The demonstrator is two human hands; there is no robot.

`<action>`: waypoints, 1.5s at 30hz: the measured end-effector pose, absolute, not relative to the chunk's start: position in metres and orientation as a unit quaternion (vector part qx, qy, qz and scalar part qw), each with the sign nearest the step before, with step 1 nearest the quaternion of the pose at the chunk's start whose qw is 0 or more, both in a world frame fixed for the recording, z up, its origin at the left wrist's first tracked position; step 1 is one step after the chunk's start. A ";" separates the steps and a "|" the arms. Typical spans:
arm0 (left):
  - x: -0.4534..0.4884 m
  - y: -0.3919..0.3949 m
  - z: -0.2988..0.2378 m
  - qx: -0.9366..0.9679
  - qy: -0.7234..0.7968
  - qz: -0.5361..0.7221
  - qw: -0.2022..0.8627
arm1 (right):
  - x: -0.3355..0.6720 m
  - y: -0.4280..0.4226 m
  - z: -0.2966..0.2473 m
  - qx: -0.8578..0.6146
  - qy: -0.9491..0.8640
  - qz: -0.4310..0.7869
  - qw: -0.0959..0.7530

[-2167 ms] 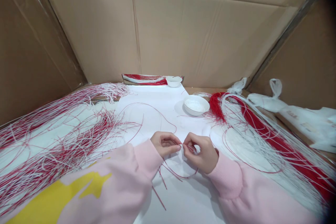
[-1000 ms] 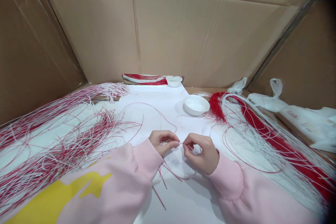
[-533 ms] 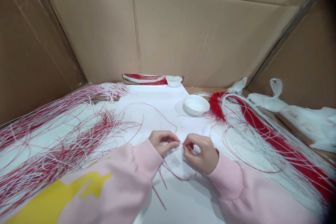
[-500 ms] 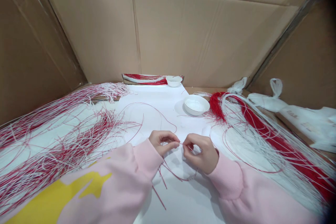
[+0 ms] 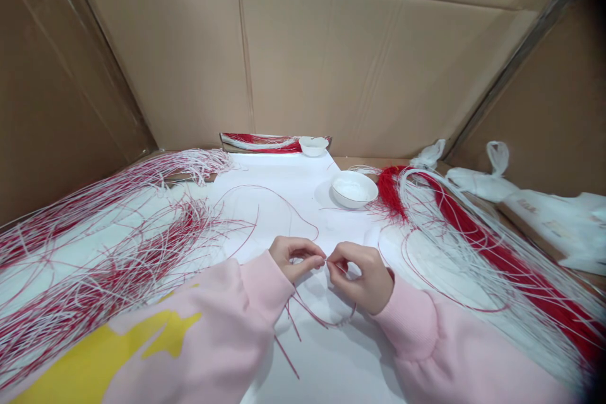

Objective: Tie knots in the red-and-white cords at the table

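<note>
— While both hands sit close together over the white paper sheet (image 5: 279, 214), what are the fingers doing?

— Curled inward and grasping: the left hand (image 5: 296, 259) and the right hand (image 5: 362, 278) pinch a thin strand (image 5: 326, 260) from either side, their fingertips almost touching.

— Which way does it lie?

— The short stretch between the hands runs roughly side to side, above the paper. A red loop (image 5: 326, 323) droops from the hands toward the person.

— And how many of everything else?

— Two white bowls: the near bowl (image 5: 354, 189), holding something white, and the far bowl (image 5: 313, 146). Three masses of red-and-white strands: the left bundle (image 5: 108, 265), the right bundle (image 5: 492, 246) and a smaller far bundle (image 5: 260, 142) beside the far bowl. White plastic bags (image 5: 544, 221) lie at the right; their number is hard to tell.
</note>
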State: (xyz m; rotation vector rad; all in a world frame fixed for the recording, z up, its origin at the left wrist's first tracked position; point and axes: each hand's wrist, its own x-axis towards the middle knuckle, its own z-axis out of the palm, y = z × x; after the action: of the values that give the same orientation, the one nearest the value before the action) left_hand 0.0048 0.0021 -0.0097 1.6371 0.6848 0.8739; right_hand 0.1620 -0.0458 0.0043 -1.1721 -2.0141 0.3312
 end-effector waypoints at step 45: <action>0.005 0.004 -0.009 0.685 0.315 0.377 0.539 | 0.161 -0.044 0.003 -0.475 -0.778 0.156 0.381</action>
State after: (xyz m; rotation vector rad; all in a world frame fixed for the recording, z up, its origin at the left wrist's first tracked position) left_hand 0.0050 0.0040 -0.0094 1.6281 0.7490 0.8960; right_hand 0.1611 -0.0444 0.0028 -1.2113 -1.9847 0.3992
